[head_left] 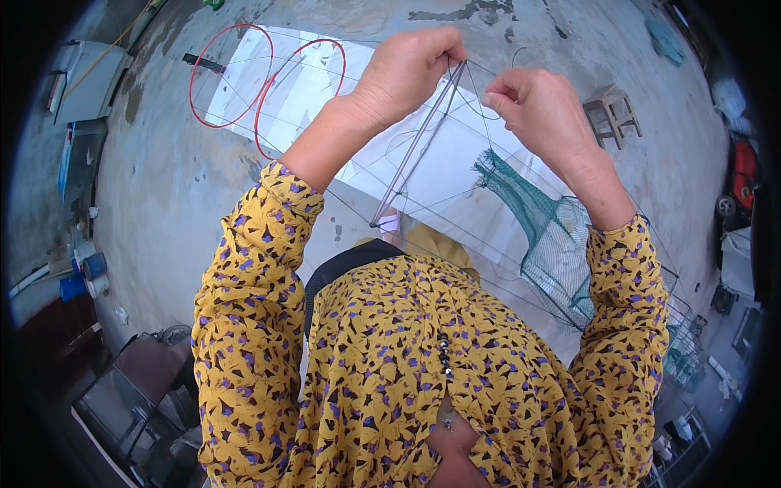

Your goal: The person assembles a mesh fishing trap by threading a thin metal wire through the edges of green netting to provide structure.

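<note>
My left hand (415,75) is closed, its thumb and fingertips pinching the top corner of a thin dark wire frame (444,115). The frame slants down toward my lap, with fine cords stretching off it. Just to the right, my right hand (541,106) is raised and closed, thumb against forefinger, on a thin dark cord; a loose end sticks up above it. Between the hands the cord forms a small loop. Below my right hand hangs green netting (533,215), gathered at its upper end and spreading into a mesh cage beside my right arm. Two red hoops (191,85) joined to cords stand past my left forearm.
A white sheet (285,85) lies on the grey concrete floor (154,163) under the hoops and frame. A small wooden stool (610,115) stands right of my right hand. Far right is a red toy car (743,175). Blue containers (75,285) and chairs (150,366) are at the left.
</note>
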`<move>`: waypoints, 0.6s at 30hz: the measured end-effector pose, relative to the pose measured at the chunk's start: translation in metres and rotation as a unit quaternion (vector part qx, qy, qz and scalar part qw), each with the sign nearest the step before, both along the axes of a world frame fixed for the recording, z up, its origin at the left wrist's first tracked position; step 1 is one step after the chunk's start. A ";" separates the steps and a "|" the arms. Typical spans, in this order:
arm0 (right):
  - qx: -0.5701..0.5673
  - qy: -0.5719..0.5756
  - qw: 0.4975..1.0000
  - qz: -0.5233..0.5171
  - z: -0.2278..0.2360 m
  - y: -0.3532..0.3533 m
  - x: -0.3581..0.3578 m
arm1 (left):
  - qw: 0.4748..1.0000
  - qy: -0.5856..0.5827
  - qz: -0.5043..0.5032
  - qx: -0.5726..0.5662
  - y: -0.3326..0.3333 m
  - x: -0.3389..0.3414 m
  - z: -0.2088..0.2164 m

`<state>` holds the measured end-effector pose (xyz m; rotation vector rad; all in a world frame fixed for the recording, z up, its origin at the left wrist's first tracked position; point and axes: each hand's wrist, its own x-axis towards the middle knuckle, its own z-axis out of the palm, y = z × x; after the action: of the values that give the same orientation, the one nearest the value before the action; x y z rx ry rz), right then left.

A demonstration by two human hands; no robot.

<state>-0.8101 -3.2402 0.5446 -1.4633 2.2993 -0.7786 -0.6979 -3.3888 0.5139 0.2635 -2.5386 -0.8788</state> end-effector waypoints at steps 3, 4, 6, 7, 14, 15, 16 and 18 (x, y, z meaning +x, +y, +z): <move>0.049 0.072 0.996 0.016 -0.017 -0.002 0.012 | 1.000 0.013 -0.003 -0.012 0.000 -0.001 -0.010; 0.043 0.042 0.998 0.017 -0.020 -0.003 0.013 | 1.000 0.019 0.000 -0.010 0.000 -0.001 -0.009; 0.035 0.012 0.999 0.020 -0.029 -0.003 0.013 | 1.000 0.013 0.004 -0.015 0.000 -0.001 -0.008; -0.003 0.002 1.000 0.021 -0.033 -0.002 0.010 | 1.000 0.009 0.007 -0.017 0.001 -0.002 -0.008; 0.046 -0.263 0.964 -0.016 -0.022 0.001 0.009 | 1.000 0.011 0.023 -0.008 0.001 -0.001 -0.014; 0.046 -0.263 0.964 -0.016 -0.024 0.002 0.008 | 1.000 0.011 0.026 -0.006 0.001 -0.001 -0.014; 0.020 -0.222 0.975 -0.020 -0.028 0.004 0.007 | 1.000 0.012 0.028 -0.003 0.001 -0.001 -0.013; -0.007 -0.180 0.983 -0.024 -0.033 0.005 0.006 | 1.000 0.011 0.028 -0.002 0.002 -0.003 -0.012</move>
<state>-0.8044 -3.2356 0.5115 -1.1632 2.0619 -0.9844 -0.7007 -3.3867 0.5020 0.3198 -2.4999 -0.8512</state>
